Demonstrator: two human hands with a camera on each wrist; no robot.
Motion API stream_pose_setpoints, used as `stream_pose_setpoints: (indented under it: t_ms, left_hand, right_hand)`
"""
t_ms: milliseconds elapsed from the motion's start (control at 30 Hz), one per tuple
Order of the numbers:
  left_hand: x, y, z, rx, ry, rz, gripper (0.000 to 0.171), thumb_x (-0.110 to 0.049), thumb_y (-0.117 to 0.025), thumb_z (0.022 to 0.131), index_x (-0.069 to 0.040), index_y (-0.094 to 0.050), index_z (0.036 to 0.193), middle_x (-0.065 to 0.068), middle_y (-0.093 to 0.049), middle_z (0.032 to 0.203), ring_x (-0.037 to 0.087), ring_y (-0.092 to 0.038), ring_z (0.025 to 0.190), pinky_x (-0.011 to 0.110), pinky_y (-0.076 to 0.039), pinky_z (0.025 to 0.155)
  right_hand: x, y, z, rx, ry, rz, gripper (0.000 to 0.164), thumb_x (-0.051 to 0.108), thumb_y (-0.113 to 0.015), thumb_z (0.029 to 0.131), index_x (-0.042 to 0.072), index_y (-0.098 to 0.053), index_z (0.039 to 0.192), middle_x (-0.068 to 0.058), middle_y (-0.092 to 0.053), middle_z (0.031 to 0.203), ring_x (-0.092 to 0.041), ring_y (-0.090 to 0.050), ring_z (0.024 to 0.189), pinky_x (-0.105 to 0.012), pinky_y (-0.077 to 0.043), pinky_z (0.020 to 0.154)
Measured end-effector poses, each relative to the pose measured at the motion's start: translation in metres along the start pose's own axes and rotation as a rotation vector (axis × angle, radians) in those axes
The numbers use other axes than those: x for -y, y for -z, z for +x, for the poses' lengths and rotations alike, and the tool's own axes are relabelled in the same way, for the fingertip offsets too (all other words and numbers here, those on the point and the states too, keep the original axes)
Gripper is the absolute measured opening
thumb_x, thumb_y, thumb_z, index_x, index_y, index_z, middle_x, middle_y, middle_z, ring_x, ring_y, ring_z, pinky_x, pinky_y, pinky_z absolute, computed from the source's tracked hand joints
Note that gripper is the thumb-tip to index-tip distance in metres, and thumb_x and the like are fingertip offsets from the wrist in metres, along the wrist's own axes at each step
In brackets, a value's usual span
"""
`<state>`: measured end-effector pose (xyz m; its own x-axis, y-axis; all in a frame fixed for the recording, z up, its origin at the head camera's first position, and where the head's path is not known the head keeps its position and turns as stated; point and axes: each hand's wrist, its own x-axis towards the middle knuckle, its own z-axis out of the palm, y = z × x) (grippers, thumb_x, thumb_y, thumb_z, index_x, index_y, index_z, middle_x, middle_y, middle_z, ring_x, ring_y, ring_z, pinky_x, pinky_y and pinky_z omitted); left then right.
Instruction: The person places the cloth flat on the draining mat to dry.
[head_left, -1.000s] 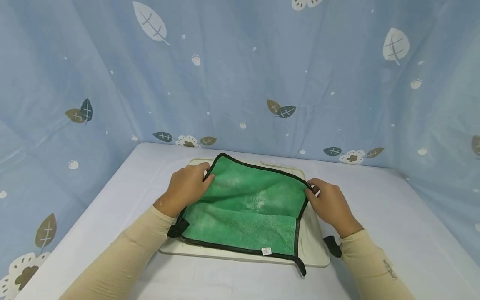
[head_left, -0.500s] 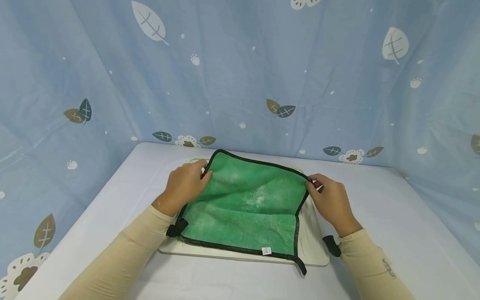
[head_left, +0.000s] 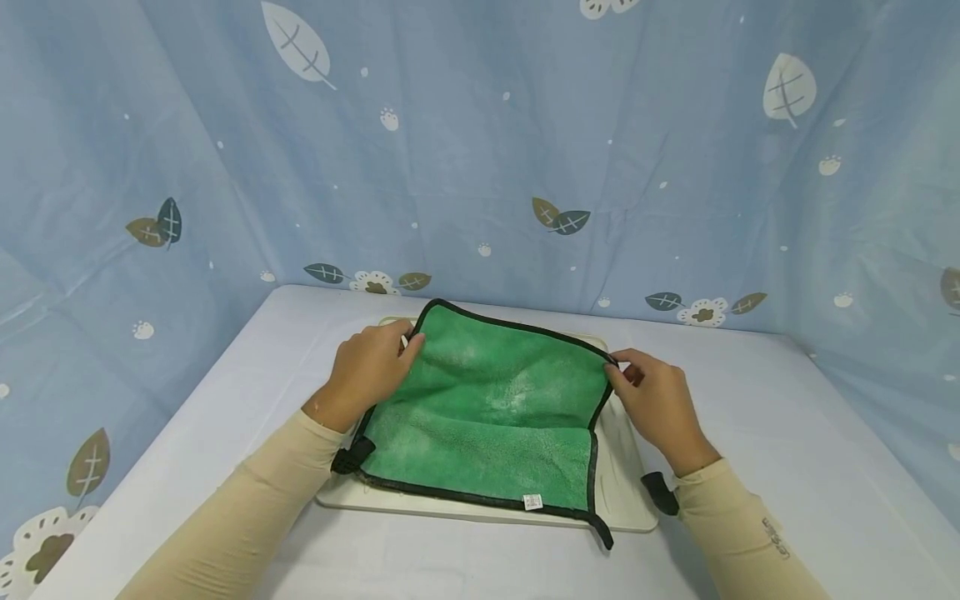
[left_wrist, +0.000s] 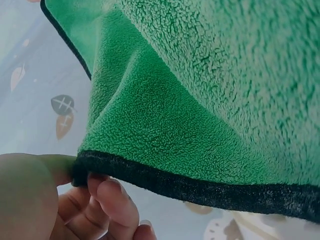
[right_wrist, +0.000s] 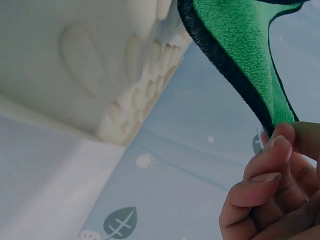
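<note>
A green plush towel point(head_left: 480, 467) with black edging lies over a cream, flat tray-like board point(head_left: 630, 492). Its near half is flat; the far half is lifted between both hands. My left hand point(head_left: 367, 367) pinches the black edging on the left side, below the far left corner. At the far right corner, my right hand point(head_left: 656, 404) pinches the towel between thumb and fingers. In the right wrist view the towel point(right_wrist: 240, 55) narrows to the fingertips, and raised oval shapes show on the board point(right_wrist: 82, 55). Most of the board is hidden under the towel.
A white-covered table point(head_left: 787, 467) carries the board. Behind and along both sides hangs a blue curtain point(head_left: 465, 167) with leaf and flower prints. A black strap loop point(head_left: 600, 529) hangs off the towel's near right corner, past the board's edge.
The towel's far edge has risen slightly and shifted a little left, with both hands keeping their pinch. The near half of the towel and the board have stayed put.
</note>
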<state>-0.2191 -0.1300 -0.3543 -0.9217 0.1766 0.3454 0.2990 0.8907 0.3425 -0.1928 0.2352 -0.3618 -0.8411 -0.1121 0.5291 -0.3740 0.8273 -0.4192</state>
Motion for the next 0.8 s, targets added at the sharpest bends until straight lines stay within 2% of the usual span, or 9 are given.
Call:
stream_pose_setpoints:
  t_ms: [167,467,633,800]
  left_hand:
    - [0.0019,-0.0013,-0.0004,0.027,0.014,0.006,0.025,-0.032,-0.056,0.103,-0.013,-0.064,0.089,-0.002,-0.053,0.058,0.017,-0.045,0.045,0.030,-0.032,0.040]
    - [0.0060,-0.0040,0.0001,0.212,0.076,0.057,0.030,-0.032,-0.055,0.102,-0.014,-0.063,0.080,0.001,-0.054,0.060,0.019,-0.050,0.053,0.034,-0.037,0.046]
    - [0.0071,-0.0048,-0.0003,0.269,0.092,0.061,0.032,-0.033,-0.055,0.102,-0.015,-0.061,0.076,0.002,-0.055,0.062,0.019,-0.053,0.056,0.035,-0.038,0.049]
    - [0.0089,-0.0062,-0.0008,0.306,0.095,0.050,0.030,-0.033,-0.056,0.102,-0.014,-0.063,0.079,0.002,-0.056,0.063,0.019,-0.054,0.057,0.034,-0.039,0.050]
  right_hand:
    - [0.0008,-0.0019,-0.0007,0.048,-0.012,0.002,0.017,0.006,-0.068,0.093,-0.003,-0.073,0.107,-0.007,-0.065,0.066,-0.010,-0.048,0.052,-0.024,-0.037,0.046]
    - [0.0015,-0.0041,-0.0026,0.137,-0.048,0.009,0.017,0.007,-0.066,0.095,0.002,-0.074,0.108,-0.005,-0.067,0.069,-0.011,-0.048,0.052,-0.025,-0.036,0.045]
    - [0.0012,-0.0041,-0.0027,0.176,-0.076,0.009,0.019,0.008,-0.064,0.095,0.003,-0.073,0.111,-0.007,-0.070,0.072,-0.011,-0.049,0.052,-0.026,-0.037,0.045]
    - [0.0010,-0.0047,-0.0024,0.190,-0.087,0.025,0.019,0.008,-0.063,0.096,0.002,-0.073,0.112,-0.008,-0.071,0.073,-0.012,-0.051,0.053,-0.026,-0.038,0.045]
